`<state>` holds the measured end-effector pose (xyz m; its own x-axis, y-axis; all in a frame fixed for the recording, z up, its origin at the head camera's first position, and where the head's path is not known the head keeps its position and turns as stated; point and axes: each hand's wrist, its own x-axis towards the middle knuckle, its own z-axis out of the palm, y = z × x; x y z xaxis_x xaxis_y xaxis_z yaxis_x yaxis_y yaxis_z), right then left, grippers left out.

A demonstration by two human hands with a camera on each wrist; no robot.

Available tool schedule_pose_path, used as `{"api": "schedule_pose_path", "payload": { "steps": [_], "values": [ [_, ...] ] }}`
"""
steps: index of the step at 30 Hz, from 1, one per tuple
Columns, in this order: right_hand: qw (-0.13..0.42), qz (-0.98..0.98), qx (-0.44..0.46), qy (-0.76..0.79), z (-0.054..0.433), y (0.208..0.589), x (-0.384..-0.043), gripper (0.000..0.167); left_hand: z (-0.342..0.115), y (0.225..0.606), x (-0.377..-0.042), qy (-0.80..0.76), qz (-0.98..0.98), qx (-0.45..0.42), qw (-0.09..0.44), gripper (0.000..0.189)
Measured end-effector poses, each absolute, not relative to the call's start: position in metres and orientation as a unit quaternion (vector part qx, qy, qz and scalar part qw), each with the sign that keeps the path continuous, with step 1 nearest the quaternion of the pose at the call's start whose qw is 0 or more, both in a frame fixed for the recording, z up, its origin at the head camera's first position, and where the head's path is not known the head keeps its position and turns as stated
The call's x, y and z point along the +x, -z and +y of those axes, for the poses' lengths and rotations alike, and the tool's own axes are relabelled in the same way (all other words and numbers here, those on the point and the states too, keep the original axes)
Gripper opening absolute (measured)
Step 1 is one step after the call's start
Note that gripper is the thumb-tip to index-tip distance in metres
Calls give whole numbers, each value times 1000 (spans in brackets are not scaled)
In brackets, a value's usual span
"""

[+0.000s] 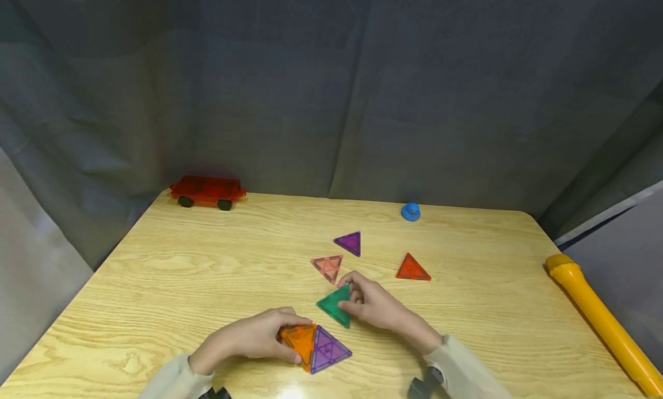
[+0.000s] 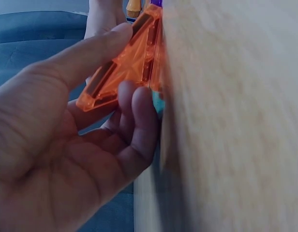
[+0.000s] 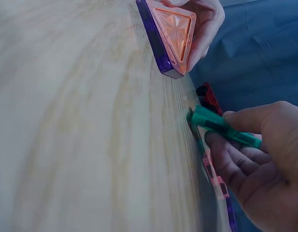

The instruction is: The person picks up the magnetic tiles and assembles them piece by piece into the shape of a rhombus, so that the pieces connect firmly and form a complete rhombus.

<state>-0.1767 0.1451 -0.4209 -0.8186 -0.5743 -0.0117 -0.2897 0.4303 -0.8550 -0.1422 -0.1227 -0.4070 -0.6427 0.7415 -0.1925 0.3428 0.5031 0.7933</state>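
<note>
My left hand (image 1: 264, 335) pinches an orange triangular magnetic tile (image 1: 300, 342) between thumb and fingers. That tile stands tilted up from the table in the left wrist view, its lower edge by the wood. Edge to edge beside it lies a purple triangular tile (image 1: 328, 349). Just to the right and farther back, my right hand (image 1: 375, 302) grips a green triangular tile (image 1: 338, 306), thumb on one face and fingers behind. The right wrist view shows this green tile (image 3: 224, 128) slightly off the table. Whether a second orange layer lies under the orange tile, I cannot tell.
Beyond the right hand lie a pink tile (image 1: 328, 268), a darker purple tile (image 1: 350, 243) and a red tile (image 1: 413, 268). A red wheeled car base (image 1: 208, 192) stands at the back left, a blue toy duck (image 1: 411, 211) at the back. A yellow tube (image 1: 603, 318) lies along the right edge.
</note>
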Motion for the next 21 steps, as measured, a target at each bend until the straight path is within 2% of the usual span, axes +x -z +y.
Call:
{"api": "schedule_pose_path", "payload": {
  "steps": [8, 21],
  "values": [
    [176, 823, -235, 485, 154, 421, -167, 27, -123, 406, -142, -372, 830, 323, 263, 59],
    [198, 813, -250, 487, 152, 420, -156, 26, -123, 409, -143, -371, 831, 326, 255, 59]
  ]
}}
